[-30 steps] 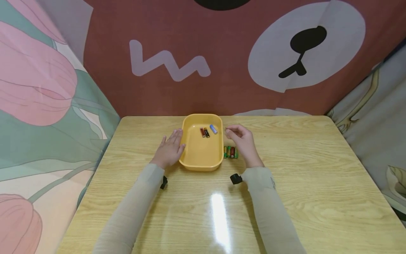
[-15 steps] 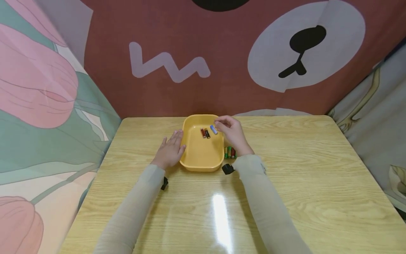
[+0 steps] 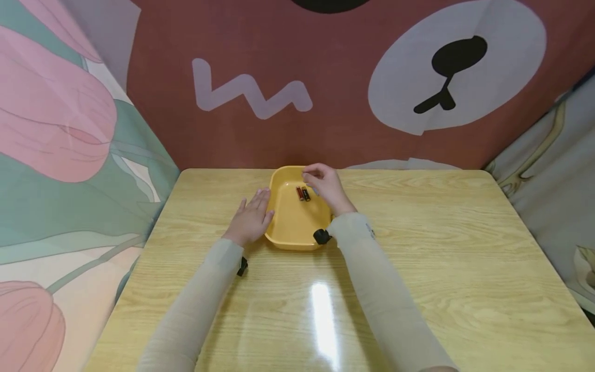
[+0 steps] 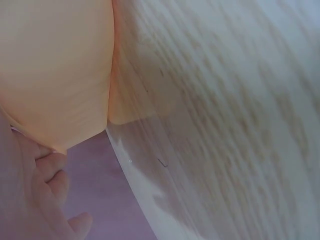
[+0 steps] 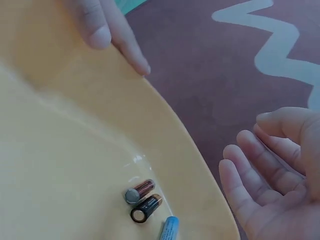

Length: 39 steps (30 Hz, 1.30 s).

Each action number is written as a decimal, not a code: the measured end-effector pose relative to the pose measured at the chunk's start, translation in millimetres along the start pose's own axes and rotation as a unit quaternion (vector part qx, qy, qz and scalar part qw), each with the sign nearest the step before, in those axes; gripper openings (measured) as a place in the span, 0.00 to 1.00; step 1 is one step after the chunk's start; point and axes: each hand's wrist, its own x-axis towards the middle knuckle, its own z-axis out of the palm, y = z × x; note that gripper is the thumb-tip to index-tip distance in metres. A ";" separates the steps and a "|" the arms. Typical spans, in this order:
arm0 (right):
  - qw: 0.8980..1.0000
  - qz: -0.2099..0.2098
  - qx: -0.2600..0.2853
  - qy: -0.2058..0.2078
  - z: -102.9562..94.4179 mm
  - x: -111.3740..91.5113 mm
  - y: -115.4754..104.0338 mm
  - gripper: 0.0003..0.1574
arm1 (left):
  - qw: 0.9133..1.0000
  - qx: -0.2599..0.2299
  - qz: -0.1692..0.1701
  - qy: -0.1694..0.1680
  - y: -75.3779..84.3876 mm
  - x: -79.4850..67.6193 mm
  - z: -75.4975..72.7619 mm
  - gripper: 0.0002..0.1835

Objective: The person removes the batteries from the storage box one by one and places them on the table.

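A yellow tray (image 3: 297,227) holds a red battery (image 5: 141,190), a black battery (image 5: 146,208) and a blue battery (image 5: 170,229) near its far right side. My left hand (image 3: 248,221) rests flat along the tray's left side, fingers straight, with fingertips at the rim in the right wrist view. Above the tray's far right corner hovers my right hand (image 3: 326,187), its fingers loosely bent and the thumb near the index finger. No object shows between those fingers in the right wrist view. From the head, this hand covers most of the blue battery.
The wooden table (image 3: 441,248) ends at a wall hanging (image 3: 334,129) with a printed bear face, right behind the tray. Each wrist wears a small black camera (image 3: 322,236). My right forearm hides the place just right of the tray.
My right hand has moved left from beside the tray to over its far right corner. Its arm now covers the green and red batteries seen earlier beside the tray. The left hand stays still.
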 end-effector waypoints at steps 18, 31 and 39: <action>0.993 0.011 -0.109 -0.042 11.5 24.6 16.1 0.24 | 1.000 0.001 -0.006 0.006 0.2 1.3 1.5 0.33; 0.960 -0.012 -0.258 -0.111 15.9 29.9 22.8 0.31 | 1.000 0.004 -0.005 0.003 0.4 0.5 0.6 0.33; 0.930 -0.024 -0.333 -0.155 20.0 33.0 26.9 0.32 | 1.000 0.004 -0.011 -0.002 2.8 -0.7 -2.9 0.33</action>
